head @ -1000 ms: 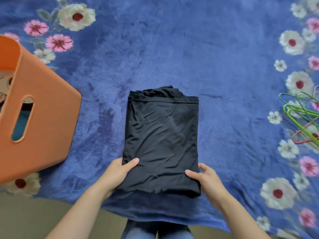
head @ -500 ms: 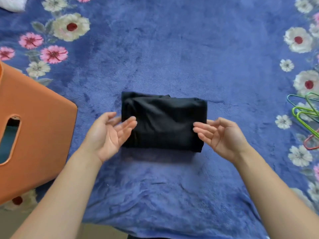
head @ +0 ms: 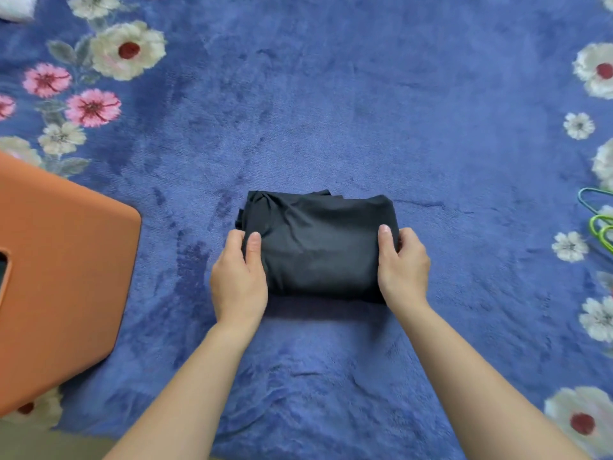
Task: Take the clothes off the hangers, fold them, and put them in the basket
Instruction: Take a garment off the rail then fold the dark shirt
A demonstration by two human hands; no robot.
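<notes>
A black garment (head: 320,245) lies folded into a compact rectangle on the blue floral blanket (head: 331,111). My left hand (head: 238,278) grips its left edge, thumb on top and fingers under the side. My right hand (head: 403,267) grips the right edge the same way. The orange basket (head: 63,277) stands at the left, its side wall facing me and its inside hidden.
Green and teal wire hangers (head: 600,224) lie at the right edge of the blanket. A white cloth (head: 15,6) shows at the top left corner. The blanket's near edge meets a beige floor (head: 43,443) at the bottom left.
The garment was folded in half away from me into a shorter bundle. My hands then let go, hovered open beside it, and now grip its two side edges.
</notes>
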